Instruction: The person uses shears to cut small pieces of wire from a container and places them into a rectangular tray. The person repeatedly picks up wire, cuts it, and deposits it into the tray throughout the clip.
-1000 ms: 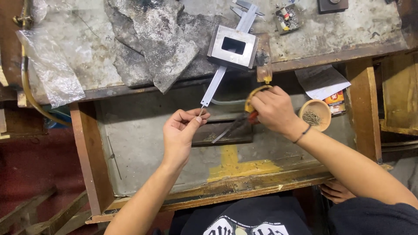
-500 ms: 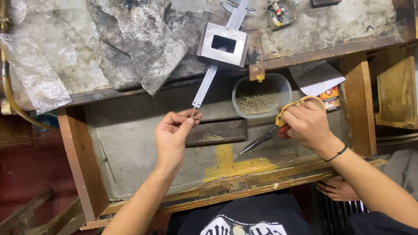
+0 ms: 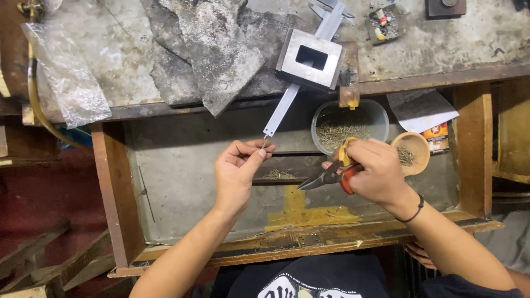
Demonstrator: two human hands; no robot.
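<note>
The left hand (image 3: 238, 172) pinches the tip of a thin wire (image 3: 264, 142) between thumb and forefinger, just below the lower end of the flat metal strip (image 3: 282, 108) that slants down from the steel block (image 3: 310, 58) on the bench. The wire looks light, springy and easily bent, so it is best taken close to its end, as here. The right hand (image 3: 375, 172) is closed round the snips (image 3: 331, 175), blades pointing left toward the wire but apart from it, beside the bowl (image 3: 371, 113) of cut bits.
</note>
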